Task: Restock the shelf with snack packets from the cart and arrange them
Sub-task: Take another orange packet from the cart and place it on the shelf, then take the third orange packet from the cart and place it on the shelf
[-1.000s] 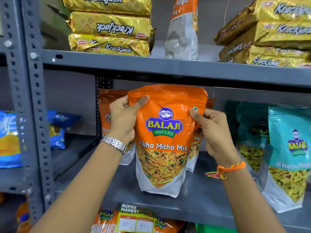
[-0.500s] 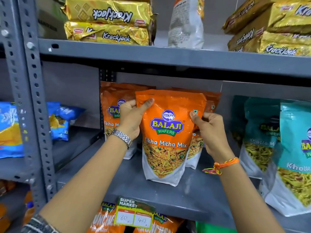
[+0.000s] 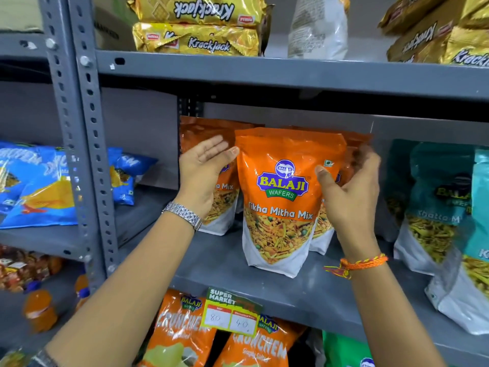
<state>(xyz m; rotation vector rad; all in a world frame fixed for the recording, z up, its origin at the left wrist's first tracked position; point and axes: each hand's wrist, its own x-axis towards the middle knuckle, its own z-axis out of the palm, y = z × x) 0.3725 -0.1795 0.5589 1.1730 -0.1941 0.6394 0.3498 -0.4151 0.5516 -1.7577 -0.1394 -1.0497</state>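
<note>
Left hand (image 3: 203,172) raised, palm open, fingers spread, right hand (image 3: 352,192) raised, fingers loosely curled, grip released

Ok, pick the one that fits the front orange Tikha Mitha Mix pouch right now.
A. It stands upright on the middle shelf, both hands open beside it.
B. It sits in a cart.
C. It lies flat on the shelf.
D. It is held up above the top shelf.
A: the Tikha Mitha Mix pouch stands on its base on the middle shelf, with the left hand and right hand open at its sides, neither gripping it.
</note>
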